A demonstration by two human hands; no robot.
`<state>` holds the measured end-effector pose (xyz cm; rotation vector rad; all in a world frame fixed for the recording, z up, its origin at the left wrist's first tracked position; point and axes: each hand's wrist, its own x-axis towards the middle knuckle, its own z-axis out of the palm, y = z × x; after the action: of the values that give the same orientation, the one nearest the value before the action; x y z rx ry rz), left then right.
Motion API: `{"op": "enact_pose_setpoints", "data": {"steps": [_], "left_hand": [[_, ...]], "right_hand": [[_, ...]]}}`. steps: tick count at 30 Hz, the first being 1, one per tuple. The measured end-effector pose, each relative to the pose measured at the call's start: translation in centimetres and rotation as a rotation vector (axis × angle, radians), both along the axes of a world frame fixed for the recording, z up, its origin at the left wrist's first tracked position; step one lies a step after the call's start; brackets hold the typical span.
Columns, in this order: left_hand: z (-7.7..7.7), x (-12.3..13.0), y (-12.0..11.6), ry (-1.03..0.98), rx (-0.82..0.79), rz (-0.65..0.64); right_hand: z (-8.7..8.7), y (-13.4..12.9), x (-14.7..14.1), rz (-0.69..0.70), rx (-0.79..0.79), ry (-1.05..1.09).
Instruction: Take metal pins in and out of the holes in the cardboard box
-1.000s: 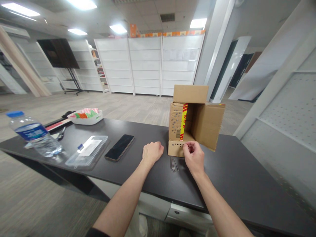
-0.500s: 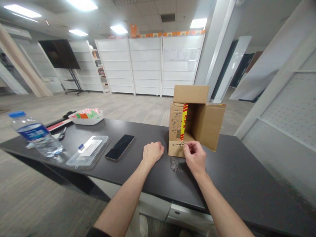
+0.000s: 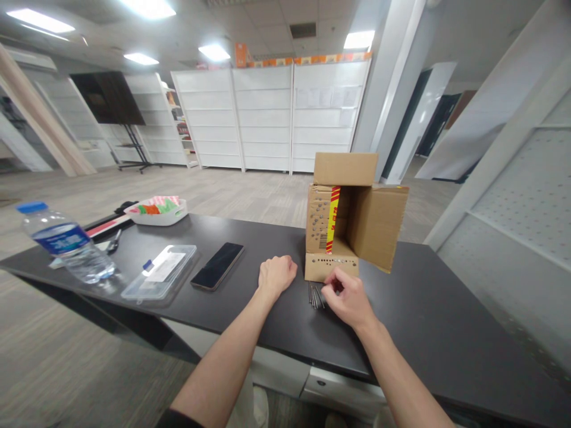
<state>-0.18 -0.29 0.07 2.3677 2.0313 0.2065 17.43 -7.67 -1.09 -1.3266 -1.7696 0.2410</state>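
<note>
Right hand (image 3: 347, 300) low on the table (image 3: 423, 309), fingertips bunched at the small pile of nails (image 3: 314, 295), just in front of the box (image 3: 352, 223). Cannot tell whether a nail is pinched or merely touched; fingers curled, contact point hidden by the knuckles. Nails lying flat, roughly parallel, heads toward the box, between the two hands and close to the box's lower flap.

Left hand (image 3: 276, 275) closed in a loose fist, resting on the table left of the nails, holding nothing visible. Near the box's left corner but apart from it.

Box on its side, opening facing the camera, flaps spread: top flap up, right flap swung out, bottom flap down on the table. Row of small holes along the bottom flap; more holes on the left flap, beside a yellow-and-red tape strip.

Further left: phone (image 3: 217, 265) face up, clear case (image 3: 160, 271) with a label, bottle (image 3: 66, 244) with blue cap at the table edge, white tray (image 3: 157, 210) with coloured contents at the far side.
</note>
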Motion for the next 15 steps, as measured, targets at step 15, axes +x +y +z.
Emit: {"op": "enact_pose_setpoints", "data": {"steps": [15], "left_hand": [[-0.1, 0.1, 0.0, -0.010, -0.013, 0.007]], "right_hand": [[1.5, -0.8, -0.2, 0.096, -0.355, -0.375]]}}
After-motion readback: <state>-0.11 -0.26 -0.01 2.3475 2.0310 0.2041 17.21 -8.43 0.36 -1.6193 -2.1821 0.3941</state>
